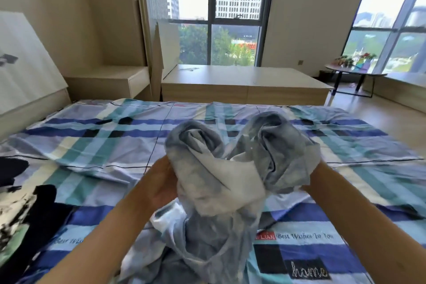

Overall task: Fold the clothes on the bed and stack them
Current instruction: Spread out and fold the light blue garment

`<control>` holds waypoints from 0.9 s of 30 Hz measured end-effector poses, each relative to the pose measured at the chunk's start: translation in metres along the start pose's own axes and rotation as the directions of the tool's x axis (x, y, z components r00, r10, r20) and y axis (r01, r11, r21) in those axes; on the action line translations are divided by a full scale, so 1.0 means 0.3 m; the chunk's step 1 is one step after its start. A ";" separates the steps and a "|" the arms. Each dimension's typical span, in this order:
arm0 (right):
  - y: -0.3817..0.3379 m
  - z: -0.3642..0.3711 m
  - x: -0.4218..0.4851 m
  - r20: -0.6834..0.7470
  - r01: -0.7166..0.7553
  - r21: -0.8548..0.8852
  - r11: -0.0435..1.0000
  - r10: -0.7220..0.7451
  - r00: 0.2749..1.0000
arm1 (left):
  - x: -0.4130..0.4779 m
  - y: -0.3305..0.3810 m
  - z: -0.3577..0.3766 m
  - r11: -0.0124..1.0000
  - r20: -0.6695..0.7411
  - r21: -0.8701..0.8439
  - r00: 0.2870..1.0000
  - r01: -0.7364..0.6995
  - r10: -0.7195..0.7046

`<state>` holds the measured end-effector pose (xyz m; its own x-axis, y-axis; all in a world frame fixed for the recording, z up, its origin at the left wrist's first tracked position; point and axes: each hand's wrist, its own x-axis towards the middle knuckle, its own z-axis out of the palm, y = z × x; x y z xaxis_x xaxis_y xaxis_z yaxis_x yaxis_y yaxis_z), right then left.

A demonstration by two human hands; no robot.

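Centre frame, left grip (161,182) and right grip (310,185) clutch the bunched pale-blue garment (230,168) over the bed (92,145); folding looks barely begun, so it likely needs spreading flat next.

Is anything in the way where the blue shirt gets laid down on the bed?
Nothing visible. The left hand and right hand hold the shirt, and the sheet ahead of it is bare. Dark clothes lie off to the left, clear of that spot.

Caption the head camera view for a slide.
Left hand and right hand hold a crumpled pale blue garment over the plaid bedsheet.
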<state>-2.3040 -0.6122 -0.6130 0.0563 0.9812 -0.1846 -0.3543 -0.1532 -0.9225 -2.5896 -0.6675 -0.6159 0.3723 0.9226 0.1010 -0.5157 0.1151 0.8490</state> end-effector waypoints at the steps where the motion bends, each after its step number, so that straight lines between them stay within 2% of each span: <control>1: -0.031 0.021 -0.029 0.026 0.029 -0.037 0.999 -0.028 0.999 | -0.019 -0.001 0.005 0.992 0.034 0.085 0.994 0.098 -0.101; 3: -0.107 0.058 -0.075 0.090 0.112 -0.153 0.982 -0.099 0.991 | -0.025 -0.010 -0.013 0.931 0.031 0.301 0.974 0.206 -0.225; 5: -0.168 0.087 -0.121 0.199 0.228 -0.276 0.934 -0.177 0.964 | -0.024 0.009 -0.010 0.892 -0.021 0.402 0.976 0.208 -0.218; 7: -0.218 0.080 -0.131 0.213 0.262 -0.441 0.858 -0.183 0.960 | -0.007 0.060 -0.003 0.883 -0.157 0.444 0.983 0.154 -0.093; 9: -0.278 0.047 -0.103 0.183 0.295 -0.564 0.771 -0.232 0.955 | 0.034 0.143 -0.007 0.908 -0.280 0.410 0.959 0.085 0.037; 12: -0.379 0.036 -0.067 0.094 0.313 -0.695 0.647 -0.350 0.932 | 0.112 0.286 0.016 0.896 -0.320 0.444 0.934 -0.002 0.161; 13: -0.417 0.039 -0.049 0.040 0.294 -0.714 0.636 -0.382 0.923 | 0.140 0.330 0.037 0.874 -0.316 0.485 0.930 -0.012 0.188; 14: -0.447 0.049 -0.031 -0.004 0.282 -0.709 0.647 -0.404 0.915 | 0.170 0.366 0.052 0.859 -0.315 0.512 0.925 -0.022 0.211; 15: -0.482 0.066 -0.022 -0.054 0.277 -0.657 0.701 -0.410 0.910 | 0.197 0.405 0.068 0.852 -0.322 0.523 0.918 -0.033 0.233; 17: -0.530 0.103 -0.024 -0.153 0.198 -0.479 0.855 -0.304 0.940 | 0.249 0.479 0.096 0.846 -0.356 0.533 0.898 -0.034 0.260; 18: -0.542 0.122 -0.025 -0.172 0.195 -0.397 0.897 -0.282 0.944 | 0.264 0.511 0.112 0.831 -0.370 0.556 0.890 -0.018 0.268; 21: -0.540 0.162 -0.051 -0.069 0.243 -0.326 0.914 -0.279 0.958 | 0.278 0.569 0.171 0.812 -0.427 0.583 0.858 0.022 0.284; 23: -0.532 0.178 -0.089 0.109 0.256 -0.275 0.927 -0.235 0.966 | 0.278 0.582 0.194 0.852 -0.473 0.524 0.831 -0.002 0.293; 25: -0.528 0.173 -0.117 0.344 0.264 -0.299 0.917 -0.154 0.926 | 0.266 0.584 0.185 0.875 -0.488 0.483 0.825 -0.015 0.284; 27: -0.524 0.143 -0.104 0.421 0.296 -0.359 0.885 -0.130 0.898 | 0.251 0.584 0.149 0.881 -0.501 0.473 0.820 -0.007 0.276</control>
<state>-2.2902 -0.6138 -0.4476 -0.2966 0.9501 0.0967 0.0386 0.1131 -0.9928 -2.6175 -0.5945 -0.4363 -0.2236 0.9730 0.0569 -0.0915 -0.0791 0.9927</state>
